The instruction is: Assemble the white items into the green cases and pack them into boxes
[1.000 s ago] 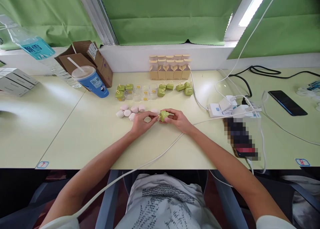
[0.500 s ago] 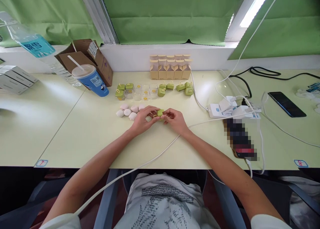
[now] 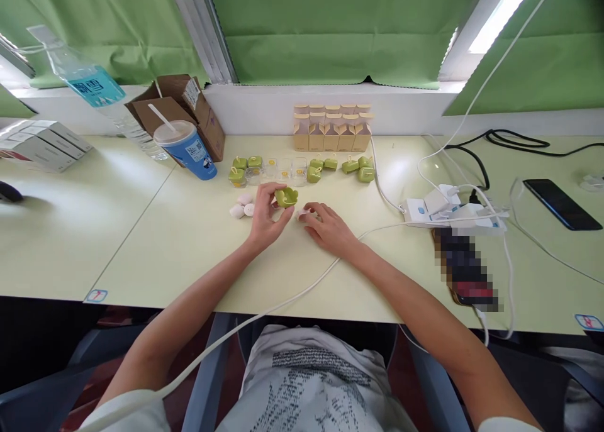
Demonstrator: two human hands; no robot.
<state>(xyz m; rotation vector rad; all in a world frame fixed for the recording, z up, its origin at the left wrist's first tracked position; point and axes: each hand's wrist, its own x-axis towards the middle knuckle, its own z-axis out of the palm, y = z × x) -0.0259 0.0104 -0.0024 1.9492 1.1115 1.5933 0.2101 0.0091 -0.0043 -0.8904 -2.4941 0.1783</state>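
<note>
Since half a second ago, the two hands have come apart: the left hand (image 3: 265, 221) now has the green case (image 3: 286, 199) to itself, with what looks like its hollow side turned up, and the right hand (image 3: 333, 231) is at a small white piece (image 3: 303, 212).

The case is small and cup-shaped, held over the middle of the surface (image 3: 174, 256), nearer its back edge than its front edge. It looks light, thin-walled and a little flexible, and its shiny skin may be slippery; the outer sides, just below the rim, seem the best place to take hold. The white piece looks smooth and rounded, likely light and apt to slip, so it would be better pinched across its sides.

The left hand is partly closed, pinching the case between thumb and fingers. The right hand is half curled, palm down, its fingertips touching the white piece; whether they grip it, I cannot tell.

Other white pieces (image 3: 237, 212) lie just beside the left hand. Toward the back edge stand green cases (image 3: 366, 175), clear cases (image 3: 284, 169) and open boxes (image 3: 331, 143).
</note>
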